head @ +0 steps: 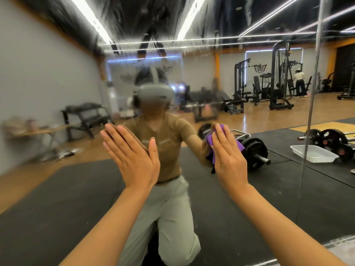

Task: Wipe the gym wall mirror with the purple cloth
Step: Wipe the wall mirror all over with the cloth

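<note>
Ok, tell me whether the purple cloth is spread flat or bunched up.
Bunched up. The purple cloth shows crumpled folds around the flat right hand pressing it to the mirror.

Hands: two are showing, the left hand [132, 156] and the right hand [228, 158].
Purple cloth [210, 140]: one is showing.
White tray [313, 153]: one is showing, reflected.
Wall mirror [57, 64]: one is showing.

A purple crumpled fabric cloth [211, 140] lies against the streaked glass wall mirror [57, 64], which reflects a tan short-sleeved shirt [169, 146], black rubber floor mats [57, 189] and a white plastic tray [315, 153].
</note>
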The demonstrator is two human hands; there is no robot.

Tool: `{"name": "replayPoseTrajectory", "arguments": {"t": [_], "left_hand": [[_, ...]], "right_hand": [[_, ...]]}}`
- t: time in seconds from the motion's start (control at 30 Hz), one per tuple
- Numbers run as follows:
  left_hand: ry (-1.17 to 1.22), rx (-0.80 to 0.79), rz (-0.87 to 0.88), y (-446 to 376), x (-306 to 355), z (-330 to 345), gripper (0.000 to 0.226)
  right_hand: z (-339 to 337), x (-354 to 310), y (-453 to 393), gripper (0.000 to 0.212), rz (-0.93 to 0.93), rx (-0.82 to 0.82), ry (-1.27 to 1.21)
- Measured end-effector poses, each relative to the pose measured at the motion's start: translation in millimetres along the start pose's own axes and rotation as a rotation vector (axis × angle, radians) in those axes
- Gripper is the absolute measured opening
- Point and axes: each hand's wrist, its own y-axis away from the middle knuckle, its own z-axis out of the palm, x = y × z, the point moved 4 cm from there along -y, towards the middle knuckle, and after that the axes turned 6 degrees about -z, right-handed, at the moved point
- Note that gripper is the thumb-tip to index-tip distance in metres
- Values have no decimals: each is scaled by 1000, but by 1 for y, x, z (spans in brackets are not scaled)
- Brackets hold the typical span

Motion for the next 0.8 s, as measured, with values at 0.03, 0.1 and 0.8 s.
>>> {"name": "replayPoseTrajectory", "arguments": {"t": [0.03, 0.1, 0.8], "left_hand": [[-3, 3, -2, -1, 0, 0, 83], [5, 4, -2, 0, 1, 0, 82], [-3, 7, 18, 0, 1, 0, 82]], "right_hand": [[1, 0, -10, 35, 18, 24, -11], [2, 1, -19, 36, 31, 46, -21], [15, -7, 50, 40, -29, -23, -57]]}}
